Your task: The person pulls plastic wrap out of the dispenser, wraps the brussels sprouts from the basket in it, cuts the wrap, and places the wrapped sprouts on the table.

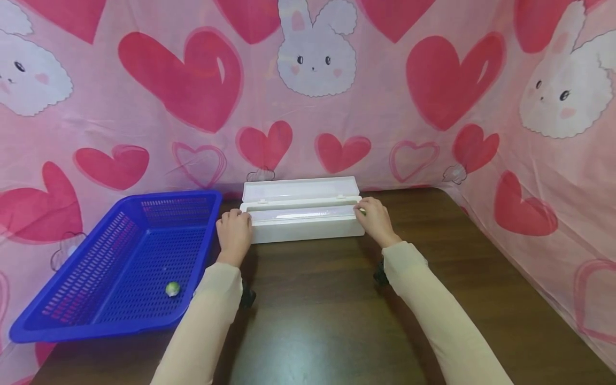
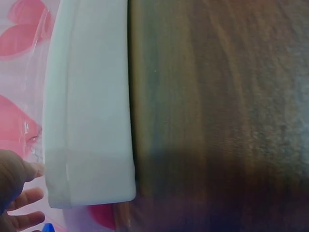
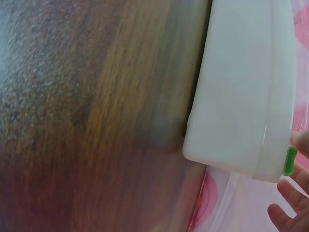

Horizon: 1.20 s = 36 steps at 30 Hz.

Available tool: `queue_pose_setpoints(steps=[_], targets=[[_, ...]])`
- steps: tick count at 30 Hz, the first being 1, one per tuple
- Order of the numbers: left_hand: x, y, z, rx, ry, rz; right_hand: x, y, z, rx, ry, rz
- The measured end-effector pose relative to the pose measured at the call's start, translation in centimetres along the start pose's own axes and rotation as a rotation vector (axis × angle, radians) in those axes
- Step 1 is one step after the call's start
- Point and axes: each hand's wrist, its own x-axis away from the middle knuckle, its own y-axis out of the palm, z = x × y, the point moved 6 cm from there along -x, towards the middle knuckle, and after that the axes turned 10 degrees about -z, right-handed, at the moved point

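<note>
Atop the table, white box, lengthwise left to right

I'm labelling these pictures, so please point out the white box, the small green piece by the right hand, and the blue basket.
White box (image 1: 308, 230): head view, on its long front wall.
Small green piece (image 3: 289, 161): right wrist view, middle of its visible side.
Blue basket (image 1: 154, 256): head view, on a bare part of its floor.

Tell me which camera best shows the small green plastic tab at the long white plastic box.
The right wrist view: the green tab stands out beside the white box, near the right hand. The head view shows just a green speck; the left wrist view, none.
</note>
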Motion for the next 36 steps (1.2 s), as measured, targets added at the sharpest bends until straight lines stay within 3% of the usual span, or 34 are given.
queue_pose_setpoints(steps=[7,13,25,36], targets=[[-0.7,-0.8,0.1,0.007,-0.006,0.026,-0.4,-0.4,-0.2,-0.010,-0.003,0.027],[-1.3,-1.4,0.4,-0.024,-0.017,-0.001,-0.8,-1.0,-0.6,-0.021,-0.013,0.048],[-2.3,-3.1,1.1,-0.047,0.026,-0.008,-1.5,-2.6,-1.0,-0.017,-0.015,0.068],[-2.4,-4.7,1.4,-0.038,0.090,0.108,-1.8,-3.8,-1.3,-0.047,-0.037,0.090]])
